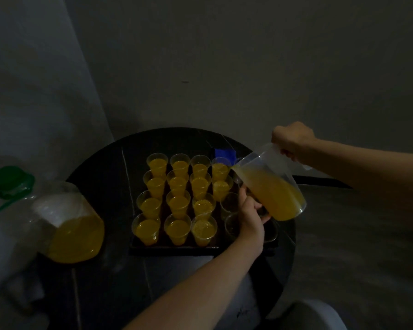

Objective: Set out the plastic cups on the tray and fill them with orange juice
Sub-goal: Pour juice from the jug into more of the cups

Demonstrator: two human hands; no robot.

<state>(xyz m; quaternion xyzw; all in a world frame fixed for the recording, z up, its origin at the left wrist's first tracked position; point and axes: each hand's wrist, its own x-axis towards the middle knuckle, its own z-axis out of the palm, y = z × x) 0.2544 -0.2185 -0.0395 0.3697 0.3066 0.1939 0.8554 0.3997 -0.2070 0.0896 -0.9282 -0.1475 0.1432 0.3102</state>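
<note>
A dark tray (172, 249) on a round black table holds several clear plastic cups (178, 203) filled with orange juice. Two empty cups (229, 203) stand in the right column. A clear plastic jug (272, 184) half full of juice is tilted to the left, its spout over the far-right filled cup (220, 168). My right hand (292, 140) grips the jug's handle from above. My left hand (250, 211) holds the jug's lower side, fingers curled against it, over the tray's right edge.
A large clear juice bottle (69, 225) with a green cap (8, 181) stands at the table's left edge, about a third full. A blue object (224, 153) lies behind the tray. Walls close in behind and to the left. The table (100, 177) is small.
</note>
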